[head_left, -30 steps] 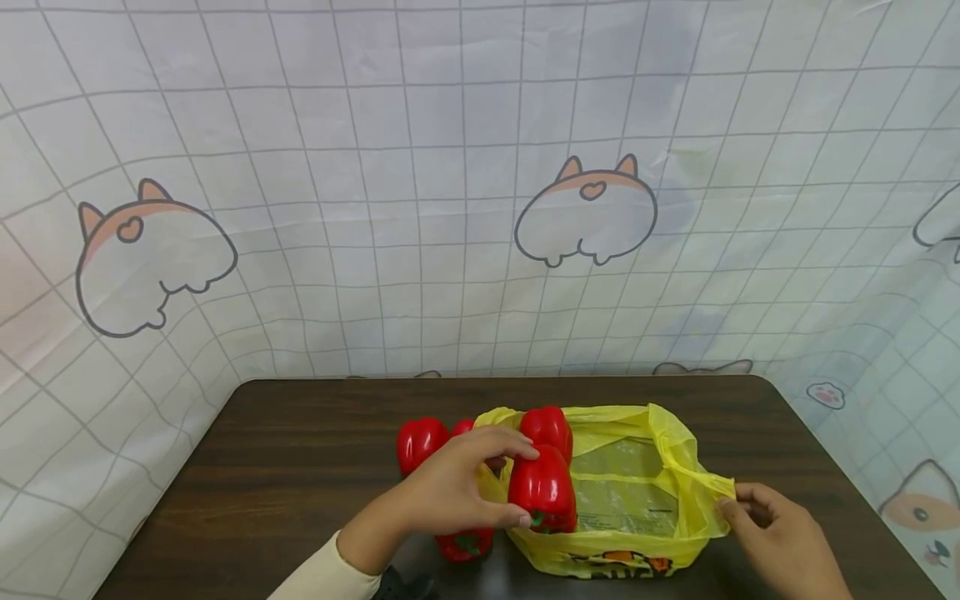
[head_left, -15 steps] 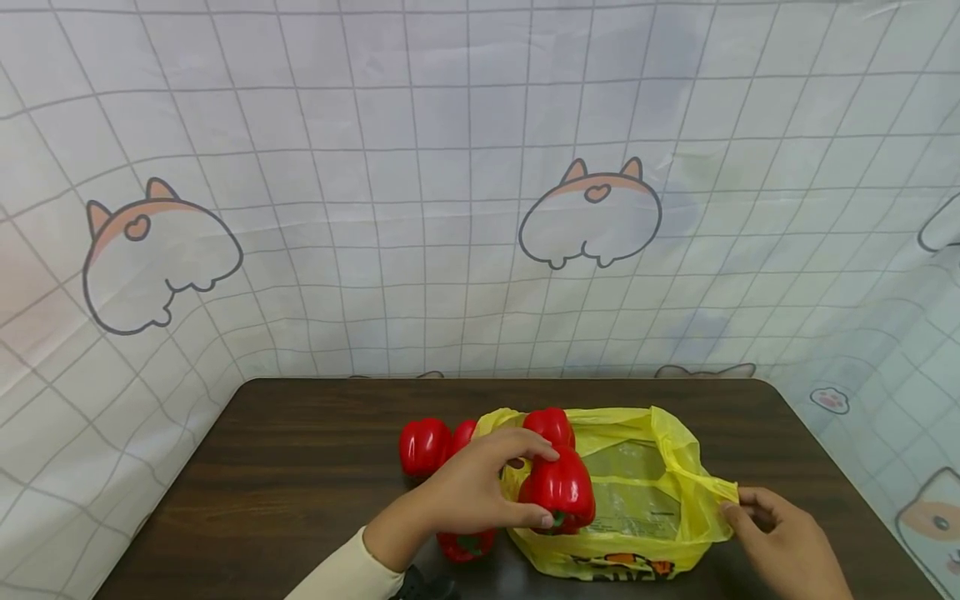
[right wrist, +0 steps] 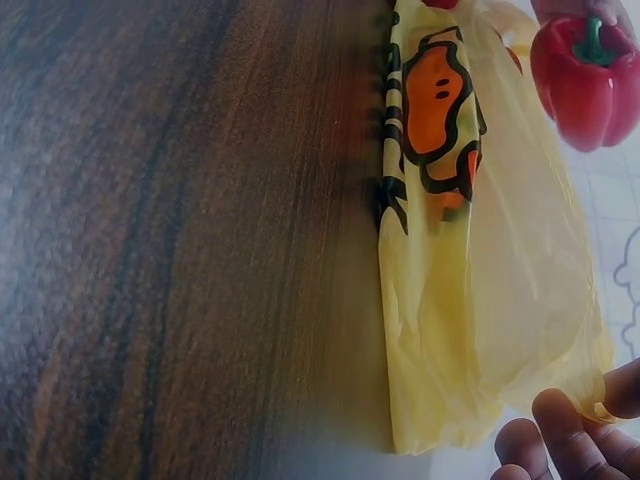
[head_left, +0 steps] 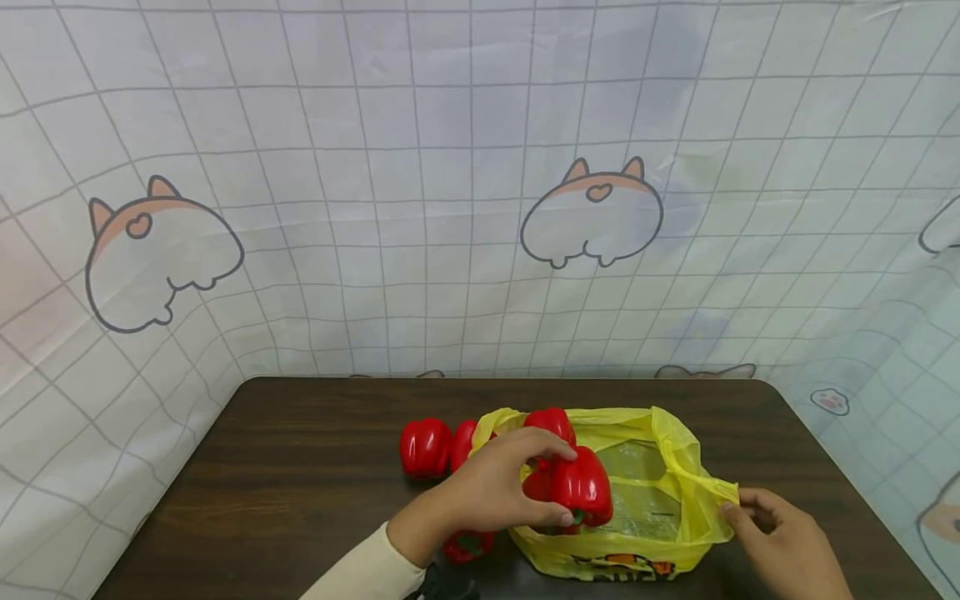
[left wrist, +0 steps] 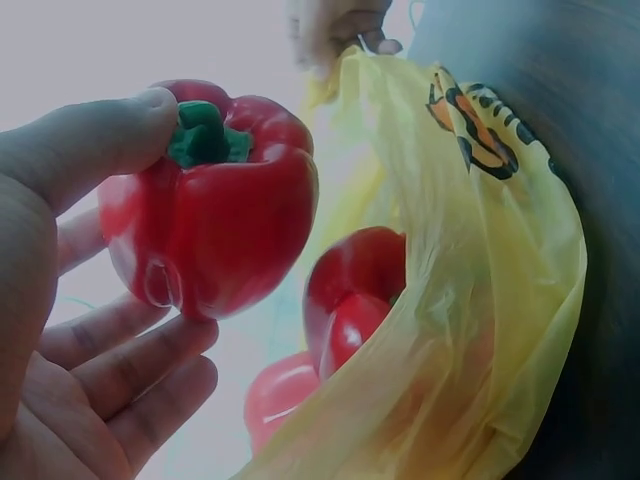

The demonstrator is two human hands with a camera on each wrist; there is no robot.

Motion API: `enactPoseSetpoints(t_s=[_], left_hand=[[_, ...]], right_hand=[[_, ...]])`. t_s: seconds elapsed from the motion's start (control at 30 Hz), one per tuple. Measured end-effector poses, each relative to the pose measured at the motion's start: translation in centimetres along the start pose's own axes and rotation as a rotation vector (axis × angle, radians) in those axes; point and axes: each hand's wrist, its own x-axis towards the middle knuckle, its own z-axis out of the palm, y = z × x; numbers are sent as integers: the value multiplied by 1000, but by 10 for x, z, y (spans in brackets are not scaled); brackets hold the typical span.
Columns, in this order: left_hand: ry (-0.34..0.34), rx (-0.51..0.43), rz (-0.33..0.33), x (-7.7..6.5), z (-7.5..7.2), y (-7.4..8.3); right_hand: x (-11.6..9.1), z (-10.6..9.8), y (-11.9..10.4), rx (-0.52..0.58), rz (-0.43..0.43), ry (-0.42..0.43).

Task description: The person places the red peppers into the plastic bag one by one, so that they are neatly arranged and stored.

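My left hand (head_left: 498, 483) grips a red bell pepper (left wrist: 215, 205) with a green stem, thumb beside the stem and fingers along the far side. It is held over the open mouth of a yellow plastic bag (head_left: 637, 546) printed with an orange and black figure. Inside the bag's left part, more red peppers (left wrist: 355, 295) show past its edge. At the right, my right hand (head_left: 787, 537) pinches the bag's rim between thumb and fingers and holds it out sideways. The right wrist view shows those fingertips (right wrist: 565, 430) at the bag's lower corner.
On the dark wooden table (head_left: 300, 483), a red pepper (head_left: 425, 448) stands left of the bag, with others beside it partly behind my left hand. Another pepper (head_left: 468, 546) lies under my left wrist. A white gridded cloth (head_left: 420, 208) hangs behind the table.
My left hand has moved to the right with its pepper, further over the bag's opening. The right hand stays at the bag's rim.
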Motion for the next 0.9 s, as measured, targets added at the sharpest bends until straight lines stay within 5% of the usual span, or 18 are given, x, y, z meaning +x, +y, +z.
enactPoseSetpoints(t_s=[0.9], left_hand=[[-14,28,-43,21,24,-5]], right_hand=[[-3,-1,-6,-10,-12,-18]])
